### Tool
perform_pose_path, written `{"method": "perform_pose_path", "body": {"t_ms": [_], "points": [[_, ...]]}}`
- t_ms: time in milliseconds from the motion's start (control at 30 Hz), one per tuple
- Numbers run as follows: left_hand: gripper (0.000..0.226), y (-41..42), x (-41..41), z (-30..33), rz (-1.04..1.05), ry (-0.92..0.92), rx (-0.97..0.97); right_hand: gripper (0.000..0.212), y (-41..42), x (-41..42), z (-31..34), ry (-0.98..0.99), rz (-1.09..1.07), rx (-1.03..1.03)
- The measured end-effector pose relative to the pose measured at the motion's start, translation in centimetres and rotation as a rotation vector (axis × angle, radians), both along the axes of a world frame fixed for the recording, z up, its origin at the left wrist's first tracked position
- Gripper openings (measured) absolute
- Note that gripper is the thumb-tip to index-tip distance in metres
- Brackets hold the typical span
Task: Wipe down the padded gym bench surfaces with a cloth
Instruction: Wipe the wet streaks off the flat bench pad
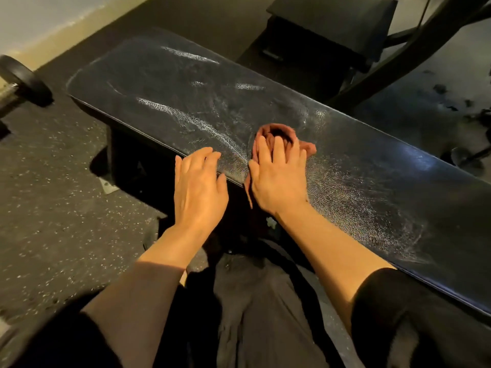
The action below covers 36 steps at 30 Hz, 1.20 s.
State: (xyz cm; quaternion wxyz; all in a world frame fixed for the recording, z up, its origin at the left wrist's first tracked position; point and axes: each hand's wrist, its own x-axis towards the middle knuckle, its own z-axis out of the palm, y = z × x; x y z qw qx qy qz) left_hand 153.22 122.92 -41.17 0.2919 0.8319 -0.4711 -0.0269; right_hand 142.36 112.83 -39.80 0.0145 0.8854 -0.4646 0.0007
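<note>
A long black padded bench [186,102] runs from upper left to lower right, its surface streaked with wet marks. A reddish-brown cloth [276,134] lies bunched on the pad near its front edge. My right hand [279,176] presses flat on the cloth with straight fingers, and part of the cloth hangs over the edge below the palm. My left hand [198,187] rests just left of it, fingers spread, fingertips touching the bench's front edge and holding nothing.
A second black padded seat [334,19] on a dark metal frame [414,49] stands behind the bench. A dumbbell [24,81] lies on the speckled rubber floor [53,208] at far left. My dark-clothed legs are below.
</note>
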Motion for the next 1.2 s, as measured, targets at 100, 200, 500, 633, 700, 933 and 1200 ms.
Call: {"method": "perform_pose_path", "body": {"t_ms": [100,200,500,633,700,933,1200], "points": [[0.041,0.7,1.6,0.2,0.084,0.031,0.006,0.056,0.4,6.7,-0.5,-0.04,0.104,0.027],[0.046,1.0,2.0,0.2,0.096,0.059,0.014,0.055,-0.5,10.3,-1.0,-0.022,0.18,0.053],[0.049,0.3,1.1,-0.3,0.062,-0.003,0.009,0.058,0.6,0.9,-1.5,-0.018,0.347,-0.008],[0.048,-0.2,0.7,-0.4,0.075,0.013,0.011,0.062,-0.7,4.0,-1.0,-0.032,0.247,0.007],[0.048,-0.2,0.7,-0.4,0.078,0.024,0.007,0.056,-2.3,5.8,-0.7,-0.013,0.171,0.049],[0.041,-0.3,1.0,-0.2,0.113,0.06,-0.045,0.054,-1.1,6.8,-1.1,-0.083,0.251,-0.016],[0.041,-0.2,0.6,-0.2,0.072,0.019,-0.045,0.059,-6.8,5.3,-1.0,0.106,0.159,-0.116]]}}
